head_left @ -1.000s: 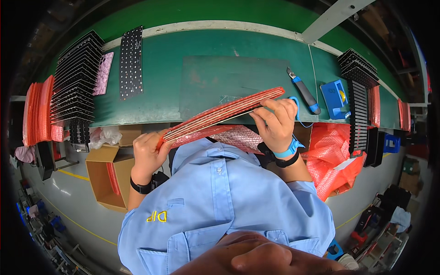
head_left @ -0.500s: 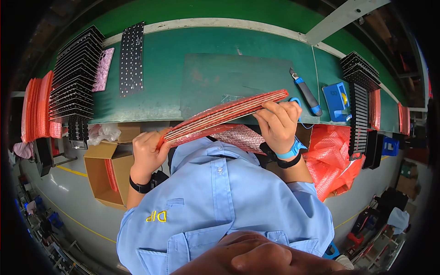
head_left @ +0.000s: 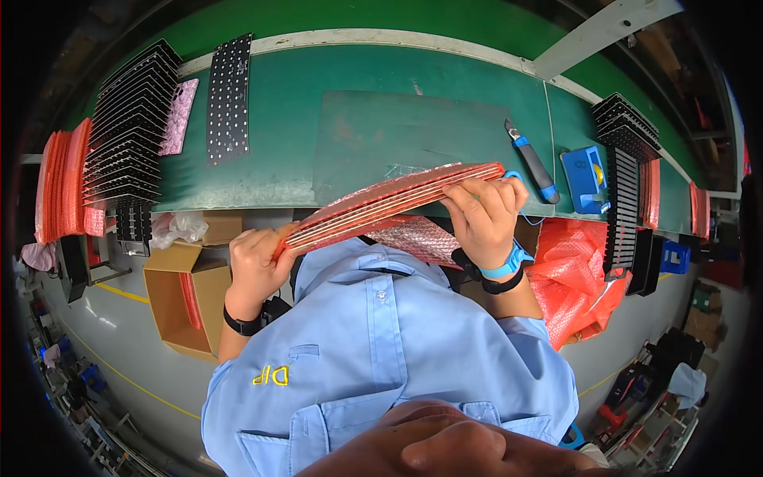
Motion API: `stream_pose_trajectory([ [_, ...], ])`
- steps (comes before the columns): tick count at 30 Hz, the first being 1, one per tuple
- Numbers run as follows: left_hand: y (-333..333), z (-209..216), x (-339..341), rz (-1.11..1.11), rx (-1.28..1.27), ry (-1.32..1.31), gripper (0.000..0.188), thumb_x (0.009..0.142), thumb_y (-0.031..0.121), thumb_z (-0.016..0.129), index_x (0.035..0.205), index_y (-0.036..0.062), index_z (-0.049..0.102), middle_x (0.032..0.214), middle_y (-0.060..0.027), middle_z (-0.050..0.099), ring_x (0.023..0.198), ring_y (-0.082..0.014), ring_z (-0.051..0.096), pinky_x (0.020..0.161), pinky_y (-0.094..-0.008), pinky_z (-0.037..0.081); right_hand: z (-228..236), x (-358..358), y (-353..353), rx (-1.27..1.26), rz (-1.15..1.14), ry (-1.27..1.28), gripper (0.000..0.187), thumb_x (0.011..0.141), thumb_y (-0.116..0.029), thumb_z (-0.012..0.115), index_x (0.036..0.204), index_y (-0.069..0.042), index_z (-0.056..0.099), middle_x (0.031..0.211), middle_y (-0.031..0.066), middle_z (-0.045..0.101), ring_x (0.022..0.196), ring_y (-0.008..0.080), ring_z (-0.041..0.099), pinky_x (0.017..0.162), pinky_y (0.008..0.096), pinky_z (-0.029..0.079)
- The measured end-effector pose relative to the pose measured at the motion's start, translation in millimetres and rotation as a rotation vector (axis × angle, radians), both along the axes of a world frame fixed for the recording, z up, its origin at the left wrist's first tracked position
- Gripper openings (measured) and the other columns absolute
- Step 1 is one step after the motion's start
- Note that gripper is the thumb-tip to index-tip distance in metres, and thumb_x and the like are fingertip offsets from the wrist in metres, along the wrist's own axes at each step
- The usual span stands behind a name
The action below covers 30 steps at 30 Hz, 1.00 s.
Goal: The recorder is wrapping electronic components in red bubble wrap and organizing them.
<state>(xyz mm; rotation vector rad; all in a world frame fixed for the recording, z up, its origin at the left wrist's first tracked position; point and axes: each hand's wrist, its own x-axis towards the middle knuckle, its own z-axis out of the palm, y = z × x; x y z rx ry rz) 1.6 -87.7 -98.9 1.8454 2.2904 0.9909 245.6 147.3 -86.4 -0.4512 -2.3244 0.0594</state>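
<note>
Between my two hands is a stack of thin flat boards layered with red bubble wrap (head_left: 389,200), its edges facing me and its right end raised. My left hand (head_left: 259,261) is closed on the lower left end. The right end is gripped by my right hand (head_left: 486,213), thumb beneath and fingers over the edge. A light blue wrist strap (head_left: 509,262) circles my right wrist. Beyond the stack a dark green mat (head_left: 413,131) lies on the bench (head_left: 278,171). Red bubble wrap also shows below the stack, in front of my waist.
Blue-handled nippers (head_left: 534,163) and a blue tape dispenser (head_left: 584,181) lie on the right. Black boards stand racked at the left (head_left: 131,127) and right (head_left: 624,191). An open carton (head_left: 184,298) is at lower left; a heap of red bubble wrap (head_left: 576,274) is at lower right.
The stack now bows slightly upward in the middle, and more of its wrapped top shows. Both hands keep their grip in nearly the same places.
</note>
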Motion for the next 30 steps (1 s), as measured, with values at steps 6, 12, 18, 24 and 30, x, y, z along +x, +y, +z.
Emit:
stream_pose_trajectory([
  [6,0,-1,-1,-0.012,0.005,0.022,0.026,0.073,0.016,0.074,0.097,0.0057,0.073,0.058,-0.0074,0.054,0.049,-0.0240,0.052,0.050,-0.0341,0.041,3,-2,1,0.013,0.005,0.006,0.027,0.065,-0.010,0.079,0.090,-0.013,0.068,0.092,-0.0017,0.062,0.085,0.0189,0.054,0.085,0.0371,0.035],
  [12,0,2,-2,-0.013,0.012,0.006,0.025,0.073,0.016,0.074,0.096,0.0051,0.073,0.058,-0.0075,0.054,0.049,-0.0242,0.053,0.049,-0.0344,0.041,4,2,4,0.026,0.044,-0.064,0.034,0.064,-0.010,0.080,0.095,-0.012,0.068,0.103,0.0029,0.061,0.093,0.0217,0.054,0.085,0.0387,0.036],
  [18,-6,1,1,0.032,0.009,-0.026,0.022,0.074,0.017,0.074,0.092,0.0044,0.073,0.060,-0.0093,0.058,0.052,-0.0271,0.056,0.051,-0.0361,0.043,11,-8,34,-0.473,-0.130,0.122,0.053,0.063,-0.012,0.083,0.110,-0.005,0.061,0.136,0.0144,0.049,0.118,0.0281,0.051,0.103,0.0421,0.037],
  [24,-2,-12,-9,0.049,-0.026,-0.229,0.019,0.078,0.018,0.074,0.090,0.0032,0.072,0.060,-0.0128,0.058,0.053,-0.0260,0.059,0.054,-0.0348,0.047,-8,14,80,-1.129,0.460,-0.090,0.057,0.066,-0.005,0.081,0.118,-0.003,0.058,0.122,0.0131,0.062,0.111,0.0198,0.057,0.100,0.0354,0.042],
  [30,33,-19,32,-0.010,0.271,-1.263,0.018,0.088,0.018,0.069,0.091,-0.0002,0.071,0.077,-0.0041,0.069,0.066,-0.0105,0.061,0.064,-0.0264,0.050,140,9,78,-0.891,0.414,-0.058,0.050,0.070,-0.005,0.078,0.116,0.000,0.059,0.103,0.0048,0.067,0.092,0.0125,0.063,0.084,0.0276,0.050],
])
